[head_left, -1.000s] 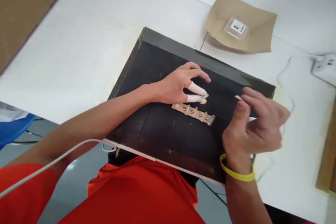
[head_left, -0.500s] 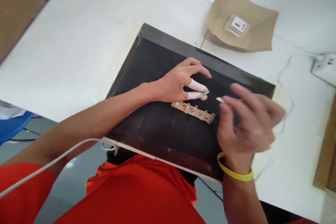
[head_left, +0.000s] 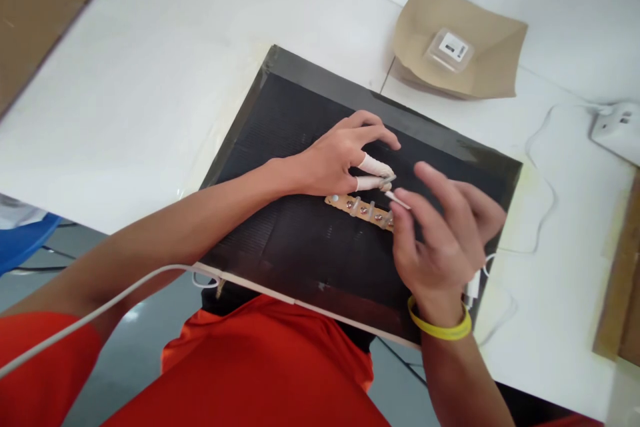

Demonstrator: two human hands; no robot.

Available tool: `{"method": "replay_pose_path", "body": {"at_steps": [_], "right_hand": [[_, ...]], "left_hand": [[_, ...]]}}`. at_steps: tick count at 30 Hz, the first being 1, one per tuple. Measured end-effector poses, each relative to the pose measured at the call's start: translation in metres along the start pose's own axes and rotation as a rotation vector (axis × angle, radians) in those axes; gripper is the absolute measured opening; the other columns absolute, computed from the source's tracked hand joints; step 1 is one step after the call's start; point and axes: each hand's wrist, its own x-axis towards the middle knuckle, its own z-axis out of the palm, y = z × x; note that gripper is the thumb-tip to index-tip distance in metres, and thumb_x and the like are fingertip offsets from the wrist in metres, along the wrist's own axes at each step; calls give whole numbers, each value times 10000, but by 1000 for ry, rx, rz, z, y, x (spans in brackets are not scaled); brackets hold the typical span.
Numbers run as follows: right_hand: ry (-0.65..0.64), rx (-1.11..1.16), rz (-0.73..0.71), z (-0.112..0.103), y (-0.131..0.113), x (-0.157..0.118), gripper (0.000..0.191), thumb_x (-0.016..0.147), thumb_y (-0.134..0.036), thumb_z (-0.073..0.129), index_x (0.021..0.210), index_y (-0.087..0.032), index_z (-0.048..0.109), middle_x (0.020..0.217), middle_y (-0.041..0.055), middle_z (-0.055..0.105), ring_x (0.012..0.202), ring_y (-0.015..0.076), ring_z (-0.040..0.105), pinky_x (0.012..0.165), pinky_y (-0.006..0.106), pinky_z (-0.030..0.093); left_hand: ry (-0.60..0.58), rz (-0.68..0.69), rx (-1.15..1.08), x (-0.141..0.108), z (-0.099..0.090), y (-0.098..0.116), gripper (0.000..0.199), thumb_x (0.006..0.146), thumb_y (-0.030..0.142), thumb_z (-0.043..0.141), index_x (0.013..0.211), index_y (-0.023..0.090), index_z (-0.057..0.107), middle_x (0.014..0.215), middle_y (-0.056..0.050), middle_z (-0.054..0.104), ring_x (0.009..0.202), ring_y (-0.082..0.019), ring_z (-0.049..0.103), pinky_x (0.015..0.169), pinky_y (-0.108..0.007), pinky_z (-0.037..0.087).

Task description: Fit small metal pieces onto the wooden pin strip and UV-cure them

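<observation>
The blurred right hand (head_left: 440, 240) hides one end of the tan strip (head_left: 360, 209). The sliver (head_left: 389, 180) pinched by the left hand (head_left: 335, 159) is too small to identify; the label (head_left: 453, 47) is unreadable. The right edge crops the white socket block (head_left: 617, 132).

The shirt (head_left: 240, 373) is of bright orange-red colour, plain in the part which I can see, and its cloth makes some soft folds near the lower edge. The left sleeve (head_left: 47, 363) has the same colour and is short, so the forearm (head_left: 215, 223) is bare. On the left hand (head_left: 335, 159), the thumb and the index finger wear white covers (head_left: 375, 164), tight like small tubes, slightly wrinkled. The right hand (head_left: 445, 240) is bare, and around its wrist there is a narrow yellow band (head_left: 443, 333), smooth and loosely fitted.
</observation>
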Motion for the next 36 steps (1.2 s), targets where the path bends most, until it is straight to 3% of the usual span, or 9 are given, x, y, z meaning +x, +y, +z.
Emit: {"method": "replay_pose_path", "body": {"at_steps": [2,5,9,13,18,22,26,31,36], "right_hand": [[29,-11,-14,0,-1,1,238,927,-141,750,1139,-248,755,1317,71,773,1136,272,687,977,449,534],[201,-23,190,1,3,1,188,969,-132,690,1108,-233,766,1300,82,779,1171,285,682,1004,483,532],[59,-57,26,-1,10,1,230,949,-147,719,1146,-255,763,1339,67,762,1150,295,685,981,492,538],[255,-58,191,-1,10,3,202,1008,-160,631,1147,-225,763,1295,96,770,1192,318,686,1013,532,512],[22,-18,-29,0,9,1,259,948,-143,716,1185,-246,732,1306,69,772,1129,269,689,997,462,515],[210,-7,181,-2,19,0,187,980,-159,685,1129,-247,759,1286,63,775,1199,275,676,1053,479,497],[249,50,240,-3,28,1,171,989,-174,676,1114,-245,769,1237,71,774,1211,297,699,1066,517,517],[307,11,181,-10,33,3,105,978,-234,703,1050,-242,779,1173,58,787,1145,280,715,1010,512,532],[295,26,153,-13,35,5,67,960,-231,728,993,-236,787,1128,79,812,1092,270,726,976,469,533]], "left_hand": [[24,-18,-51,0,-3,1,130,937,306,763,1023,330,858,1316,-44,731,1283,-271,574,1129,-493,515],[42,-65,-134,1,-7,3,135,931,306,787,1037,348,858,1313,-32,741,1275,-261,584,1106,-485,528],[28,-128,-191,3,-11,6,125,896,295,829,994,363,866,1301,-11,750,1281,-265,583,1135,-512,509],[26,-160,-215,4,-11,7,115,875,296,847,966,362,869,1300,-8,753,1285,-268,571,1118,-508,522],[32,-177,-236,4,-10,9,109,872,282,838,952,350,867,1292,-4,762,1286,-266,575,1147,-509,505],[49,-200,-220,8,-20,10,95,898,308,811,978,315,863,1265,-20,770,1266,-263,602,1091,-480,537],[24,-226,-147,8,-48,10,139,921,366,787,1012,291,859,1269,-20,762,1261,-258,620,1090,-451,531],[-85,-230,-26,-22,-79,26,153,927,418,784,970,293,862,1254,-19,766,1217,-244,629,1105,-434,512],[-149,-199,48,-57,-73,43,126,974,315,739,996,268,854,1314,-56,740,1246,-237,590,1097,-412,511]]}}
